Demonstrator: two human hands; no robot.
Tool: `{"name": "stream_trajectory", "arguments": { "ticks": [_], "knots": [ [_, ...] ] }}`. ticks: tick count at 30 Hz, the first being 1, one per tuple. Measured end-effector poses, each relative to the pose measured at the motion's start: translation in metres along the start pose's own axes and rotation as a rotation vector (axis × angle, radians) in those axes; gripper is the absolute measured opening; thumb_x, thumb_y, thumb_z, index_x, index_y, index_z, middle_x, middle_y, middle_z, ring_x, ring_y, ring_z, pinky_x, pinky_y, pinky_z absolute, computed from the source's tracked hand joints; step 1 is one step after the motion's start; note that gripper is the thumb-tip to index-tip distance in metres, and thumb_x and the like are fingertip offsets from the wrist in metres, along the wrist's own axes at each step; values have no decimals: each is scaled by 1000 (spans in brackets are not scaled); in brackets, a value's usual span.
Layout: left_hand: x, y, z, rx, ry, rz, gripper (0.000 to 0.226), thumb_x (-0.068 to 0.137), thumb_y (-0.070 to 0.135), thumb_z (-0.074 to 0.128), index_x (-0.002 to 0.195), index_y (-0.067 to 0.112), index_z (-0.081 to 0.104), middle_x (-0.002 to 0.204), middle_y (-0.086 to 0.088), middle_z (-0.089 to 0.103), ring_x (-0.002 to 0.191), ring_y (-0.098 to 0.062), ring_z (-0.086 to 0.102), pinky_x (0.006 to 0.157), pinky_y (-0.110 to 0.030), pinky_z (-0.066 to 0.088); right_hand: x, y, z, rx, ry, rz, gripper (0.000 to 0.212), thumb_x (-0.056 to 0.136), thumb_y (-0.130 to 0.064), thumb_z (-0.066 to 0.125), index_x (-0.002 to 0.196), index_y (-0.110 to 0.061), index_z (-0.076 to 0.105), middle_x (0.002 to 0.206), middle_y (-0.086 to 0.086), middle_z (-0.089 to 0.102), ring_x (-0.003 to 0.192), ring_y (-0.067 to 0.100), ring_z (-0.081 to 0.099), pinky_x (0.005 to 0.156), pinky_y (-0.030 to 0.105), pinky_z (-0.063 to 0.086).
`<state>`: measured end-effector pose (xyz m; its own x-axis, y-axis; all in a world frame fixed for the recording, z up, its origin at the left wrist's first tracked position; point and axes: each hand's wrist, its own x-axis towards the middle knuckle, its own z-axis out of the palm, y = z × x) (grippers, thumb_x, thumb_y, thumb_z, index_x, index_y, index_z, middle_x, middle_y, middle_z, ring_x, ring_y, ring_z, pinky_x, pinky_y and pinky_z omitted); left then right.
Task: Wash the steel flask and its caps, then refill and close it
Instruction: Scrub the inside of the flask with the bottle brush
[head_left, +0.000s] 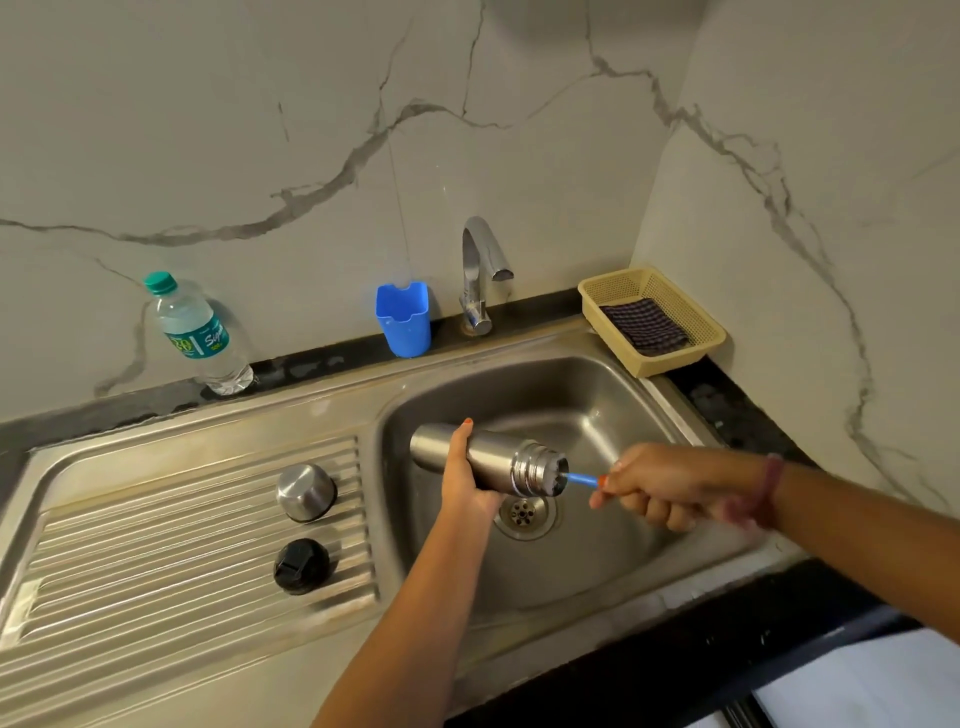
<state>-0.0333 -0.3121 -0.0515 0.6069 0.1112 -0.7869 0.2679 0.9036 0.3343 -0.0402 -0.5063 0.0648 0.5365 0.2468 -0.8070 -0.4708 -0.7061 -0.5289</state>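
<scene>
Water bottle (197, 332): a clear plastic one with a green cap and label, upright on the dark counter ledge at far left, against the marble wall.
Steel cap (306, 492): mouth down on the ribbed drainboard (130, 545).
Black cap (301, 565): just nearer the camera than the steel one, also on the ribs, the two apart.
Blue cup (403, 319): on the ledge behind the basin, just left of the tap (480, 275) (no water shows at the spout).
Left hand (467, 478): fingers curled round the body of the steel flask (485, 461), gripping it from below.
Steel flask: held on its side over the sink (587, 405), above the drain, open mouth pointing right.
Brush (576, 479): blue handle, its head inside the flask's mouth.
Right hand (647, 488): fist closed on the brush handle; a band sits at the wrist.
Basket (652, 319): cream plastic, in the right corner, a dark checked cloth (644, 325) lying in it.
</scene>
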Motion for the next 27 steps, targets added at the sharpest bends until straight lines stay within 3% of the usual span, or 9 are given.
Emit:
{"name": "stream_trajectory", "arguments": {
  "ticks": [3, 6, 8, 10, 13, 17, 21, 24, 27],
  "knots": [
    [-2, -1, 3, -23, -1, 22, 89, 60, 19, 91, 134, 17, 43, 118, -19, 65, 98, -41, 67, 66, -61, 57, -4, 5, -3, -95, 41, -31, 28, 102, -24, 39, 109, -9, 62, 58, -6, 40, 43, 5, 32, 38, 17, 27],
    [-1, -4, 8, -19, 15, 23, 91, 59, 17, 90, 136, 20, 41, 116, -18, 65, 94, -39, 69, 67, -59, 58, -3, 10, 29, -909, 461, -229, 28, 100, -17, 39, 120, -12, 58, 78, 0, 57, 64, 13, 55, 53, 22, 39],
    [-1, 0, 9, -30, 17, 28, 87, 63, 17, 88, 135, 20, 42, 115, -17, 65, 95, -38, 69, 69, -58, 58, 2, 19, 49, -1233, 692, -332, 35, 100, -14, 31, 132, -15, 46, 87, 0, 60, 67, 15, 56, 53, 25, 35],
    [0, 5, 7, -11, 6, 52, 86, 64, 16, 87, 136, 20, 41, 117, -17, 65, 97, -38, 68, 71, -58, 58, 4, 25, 58, -1188, 687, -344, 35, 100, -15, 30, 132, -16, 45, 89, -1, 60, 67, 15, 56, 52, 26, 35],
    [-2, 10, 3, 29, -18, 68, 80, 67, 15, 85, 135, 19, 43, 119, -17, 64, 100, -37, 66, 66, -53, 59, -6, 11, 38, -719, 383, -255, 28, 101, -22, 39, 114, -16, 63, 88, 0, 63, 73, 13, 60, 57, 19, 41],
    [-1, 19, 0, -29, -30, 72, 81, 67, 17, 85, 135, 17, 43, 119, -18, 64, 101, -37, 67, 83, -60, 55, -21, -3, -1, -333, 178, -149, 29, 102, -26, 40, 91, -18, 66, 63, -4, 44, 42, 3, 36, 39, 13, 30],
    [-3, 13, 3, -45, -26, 84, 85, 66, 15, 86, 138, 18, 40, 120, -19, 63, 101, -38, 67, 76, -59, 57, -3, 10, 17, -745, 359, -252, 27, 101, -23, 39, 103, -18, 65, 93, -2, 63, 76, 12, 58, 65, 22, 42],
    [-3, 9, 6, -48, -20, 68, 84, 67, 16, 86, 137, 17, 40, 118, -19, 63, 100, -39, 67, 63, -56, 59, 8, 15, 46, -1169, 673, -378, 33, 101, -16, 31, 129, -17, 48, 90, 0, 62, 62, 12, 51, 46, 21, 29],
    [-4, 11, 3, -3, 0, 73, 80, 69, 16, 84, 136, 14, 41, 118, -20, 63, 100, -38, 66, 65, -54, 58, 7, 15, 38, -1165, 622, -410, 33, 102, -16, 30, 130, -16, 48, 80, -3, 57, 56, 9, 46, 46, 20, 34]
  ]
}}
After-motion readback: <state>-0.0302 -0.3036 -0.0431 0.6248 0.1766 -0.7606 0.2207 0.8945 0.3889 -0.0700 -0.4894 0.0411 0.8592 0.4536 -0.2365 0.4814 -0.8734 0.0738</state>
